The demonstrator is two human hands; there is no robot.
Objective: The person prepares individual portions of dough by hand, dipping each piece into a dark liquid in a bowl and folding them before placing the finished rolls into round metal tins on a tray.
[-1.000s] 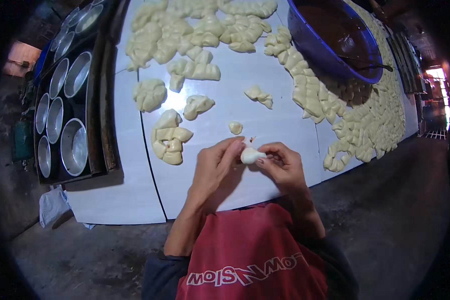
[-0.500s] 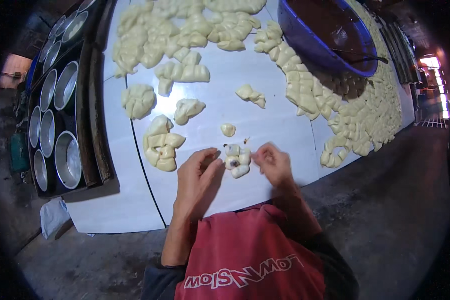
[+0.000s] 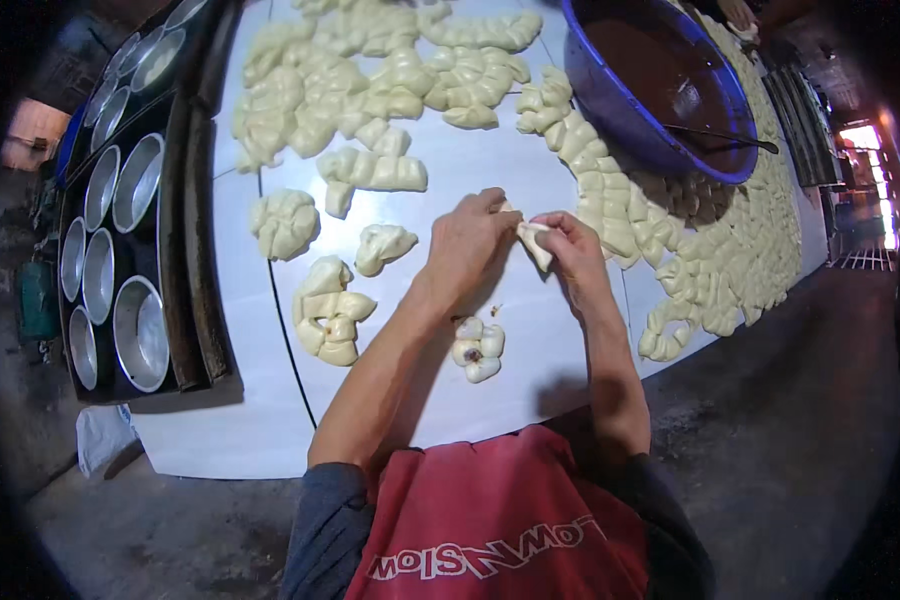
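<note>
My left hand [image 3: 470, 245] and my right hand [image 3: 568, 250] meet over the white table [image 3: 530, 170], both gripping one small pale dough piece [image 3: 536, 243] between their fingers. Just below the hands lies a small shaped dough bun [image 3: 477, 348] with a dark filling spot. A knotted dough cluster [image 3: 330, 312] sits left of my left forearm.
Many cut dough pieces [image 3: 390, 70] cover the far table and curve down the right side [image 3: 730, 270]. A big blue bowl of brown filling [image 3: 670, 80] with a spoon stands at upper right. Round metal pans [image 3: 140, 335] fill dark trays on the left.
The shaped bun was set down on the table near me. Both hands reached farther out and took up a new dough piece.
</note>
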